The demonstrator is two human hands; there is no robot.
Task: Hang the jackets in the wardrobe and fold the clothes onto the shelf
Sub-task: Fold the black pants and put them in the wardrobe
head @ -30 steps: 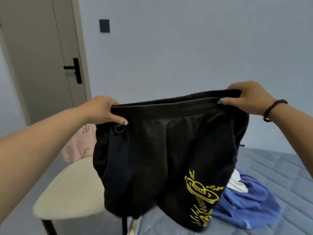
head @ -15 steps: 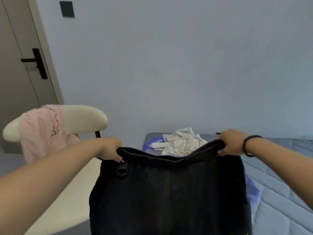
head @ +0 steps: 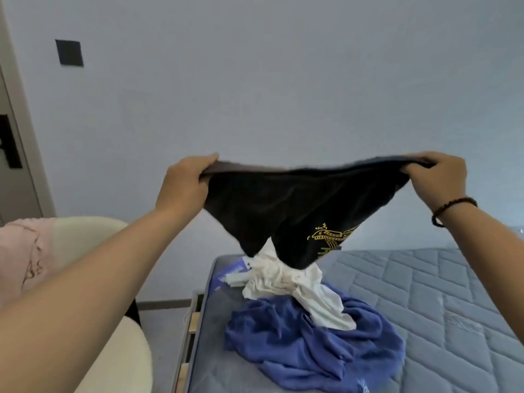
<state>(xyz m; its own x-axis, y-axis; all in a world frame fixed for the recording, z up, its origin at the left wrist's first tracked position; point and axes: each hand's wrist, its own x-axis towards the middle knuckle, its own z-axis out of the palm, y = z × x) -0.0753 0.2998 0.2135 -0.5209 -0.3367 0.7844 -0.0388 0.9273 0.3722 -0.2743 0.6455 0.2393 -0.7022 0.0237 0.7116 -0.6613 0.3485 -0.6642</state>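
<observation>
A pair of black shorts [head: 286,211] with a yellow print on one leg is stretched out in the air above the bed. My left hand [head: 185,184] grips one end of the waistband and my right hand [head: 438,177] grips the other end. The legs of the shorts swing away from me, over a crumpled white garment [head: 286,282]. A crumpled blue garment [head: 306,344] lies in front of the white one on the grey quilted mattress [head: 425,302].
A cream chair [head: 88,236] stands at the left with a pink garment [head: 19,256] draped over its back. A door with a black handle [head: 7,146] is at the far left. A plain wall is behind the bed.
My hands have moved forward and up with the shorts, and the legs have flipped away from me. The view has turned right toward the bed.
</observation>
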